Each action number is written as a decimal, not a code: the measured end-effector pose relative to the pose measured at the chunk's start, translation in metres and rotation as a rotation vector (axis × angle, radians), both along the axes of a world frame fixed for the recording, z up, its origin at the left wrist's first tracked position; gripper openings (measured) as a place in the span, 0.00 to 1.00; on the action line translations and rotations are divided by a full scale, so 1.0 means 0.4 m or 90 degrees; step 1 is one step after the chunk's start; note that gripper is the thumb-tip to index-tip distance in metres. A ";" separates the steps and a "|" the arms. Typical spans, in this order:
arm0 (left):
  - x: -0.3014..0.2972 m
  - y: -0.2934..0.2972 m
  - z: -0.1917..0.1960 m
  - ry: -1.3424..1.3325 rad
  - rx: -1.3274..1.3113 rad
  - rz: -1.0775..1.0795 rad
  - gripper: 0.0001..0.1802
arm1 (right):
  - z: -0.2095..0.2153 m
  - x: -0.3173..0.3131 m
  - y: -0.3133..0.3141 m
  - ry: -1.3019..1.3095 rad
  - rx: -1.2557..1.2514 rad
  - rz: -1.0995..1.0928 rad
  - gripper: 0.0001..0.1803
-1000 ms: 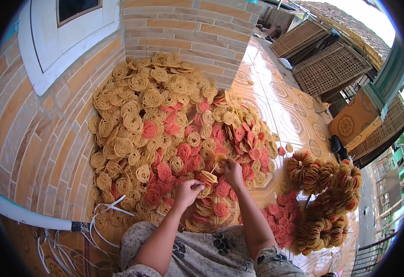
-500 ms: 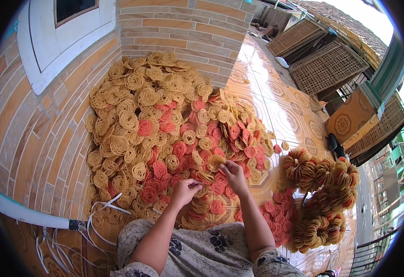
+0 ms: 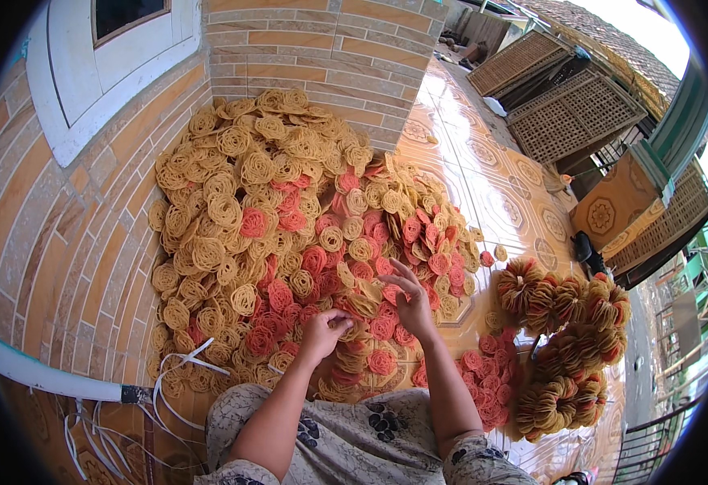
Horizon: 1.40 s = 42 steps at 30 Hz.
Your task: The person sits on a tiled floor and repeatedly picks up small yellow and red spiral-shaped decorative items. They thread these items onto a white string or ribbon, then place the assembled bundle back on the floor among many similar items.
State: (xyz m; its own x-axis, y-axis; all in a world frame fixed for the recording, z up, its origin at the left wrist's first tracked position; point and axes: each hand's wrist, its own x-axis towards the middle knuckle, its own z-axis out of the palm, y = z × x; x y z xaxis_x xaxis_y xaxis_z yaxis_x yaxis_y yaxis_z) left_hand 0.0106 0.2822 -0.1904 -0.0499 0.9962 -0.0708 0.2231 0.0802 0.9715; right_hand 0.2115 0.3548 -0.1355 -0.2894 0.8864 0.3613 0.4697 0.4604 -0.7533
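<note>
My left hand (image 3: 325,333) is closed in a pinch, thumb against fingers. What it grips, if anything, is too small to make out. Right beside it, coiled lacy crackers (image 3: 363,305) sit at the top of a stacked row of tan and red crackers (image 3: 349,365), which runs down toward my lap. My right hand (image 3: 412,304) is raised just right of those crackers, fingers spread and holding nothing. In front of both hands spreads a big heap of loose tan crackers (image 3: 224,212), with red crackers (image 3: 278,296) mixed in.
Finished-looking rings of bunched crackers (image 3: 562,396) lie on the tiles at right, beside a small red pile (image 3: 485,380). White strips (image 3: 164,392) hang from a pale bar (image 3: 54,372) at left. A brick-patterned wall (image 3: 313,61) backs the heap. Woven racks (image 3: 576,117) lean farther off.
My right hand has let go of a tan cracker, which now rests among those by my left hand. Its fingers have spread and lifted slightly. My left hand has barely moved.
</note>
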 end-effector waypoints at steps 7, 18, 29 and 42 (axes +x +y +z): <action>-0.013 -0.002 0.017 0.089 -0.028 0.036 0.14 | -0.117 -0.020 0.041 -0.527 0.085 -0.140 0.16; -0.012 -0.002 0.022 0.116 -0.046 -0.001 0.13 | -0.042 -0.008 0.018 0.027 -0.067 -0.167 0.11; -0.010 -0.002 0.015 0.059 0.001 0.034 0.13 | -0.053 -0.020 0.058 -0.172 0.047 -0.164 0.15; -0.015 -0.001 0.011 0.115 0.009 -0.024 0.13 | -0.160 0.047 0.070 -0.461 -0.253 -0.252 0.23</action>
State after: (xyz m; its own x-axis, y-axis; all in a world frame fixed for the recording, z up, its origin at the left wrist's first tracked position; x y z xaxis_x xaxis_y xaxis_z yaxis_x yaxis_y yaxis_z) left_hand 0.0046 0.2819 -0.1860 -0.0238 0.9984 -0.0505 0.3964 0.0558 0.9164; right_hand 0.2304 0.3826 -0.1996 0.0251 0.9894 -0.1432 0.9573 -0.0651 -0.2816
